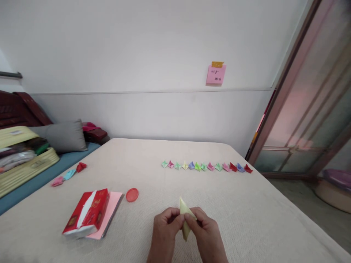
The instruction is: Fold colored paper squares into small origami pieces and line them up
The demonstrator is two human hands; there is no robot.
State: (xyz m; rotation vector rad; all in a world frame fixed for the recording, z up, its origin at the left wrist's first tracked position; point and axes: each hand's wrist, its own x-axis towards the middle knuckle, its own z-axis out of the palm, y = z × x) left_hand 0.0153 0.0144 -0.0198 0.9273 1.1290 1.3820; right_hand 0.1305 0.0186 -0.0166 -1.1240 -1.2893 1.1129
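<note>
A pale yellow piece of folded paper (pixel 185 231) is pinched between both my hands above the near part of the table. My left hand (pixel 166 226) grips its left side with thumb and fingertips. From the right, my right hand (pixel 204 227) holds it the same way, the two thumbs nearly meeting in front. One pointed tip rises above the fingers and another points down below the thumbs. The part of the paper behind my thumbs is hidden.
A row of small folded paper pieces (pixel 203 167) lies across the far right. Left are a red tissue pack (pixel 90 212) on pink paper (pixel 112 212), a red round lid (pixel 132 195), and three folded papers (pixel 69 174). A pink note (pixel 216 75) is taped to the wall.
</note>
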